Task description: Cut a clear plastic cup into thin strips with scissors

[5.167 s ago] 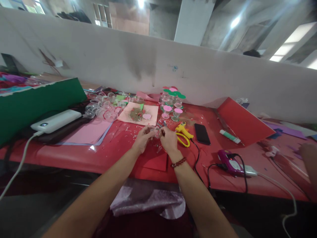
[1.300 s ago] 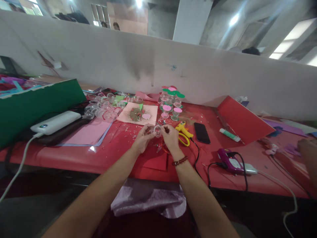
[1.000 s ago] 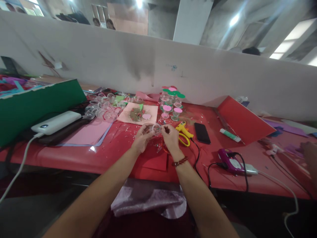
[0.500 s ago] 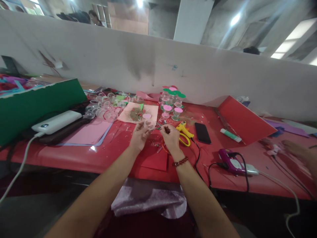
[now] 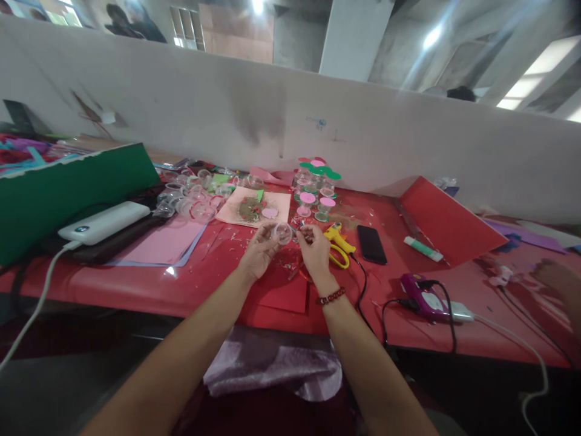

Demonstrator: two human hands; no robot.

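My left hand (image 5: pixel 259 253) grips a small clear plastic cup (image 5: pixel 282 233), its round opening tilted toward me. Close beside it, my right hand (image 5: pixel 314 245) pinches a thin tool with a greyish tip (image 5: pixel 294 230) pointing at the cup; its kind is too small to tell. Just beyond the hands, a pink paper disc (image 5: pixel 270 213) lies on a pale pink sheet (image 5: pixel 227 212) with a brownish patch. Right of my right hand rests a yellow glue gun (image 5: pixel 334 232). Several clear cups topped with pink discs (image 5: pixel 327 202) and green ones stand behind.
Loose clear cups (image 5: pixel 195 203) are heaped at back left. A white power bank (image 5: pixel 104 223), pink paper (image 5: pixel 154 242), a phone (image 5: pixel 371 244), a glue tube (image 5: pixel 423 248) and a purple power strip (image 5: pixel 424 297) with cables lie around. Another person's hand (image 5: pixel 551 275) is at far right.
The cup has turned so its opening faces me more, and has shifted slightly right and down. My right hand has tilted its fingers. The other person's hand has moved right.
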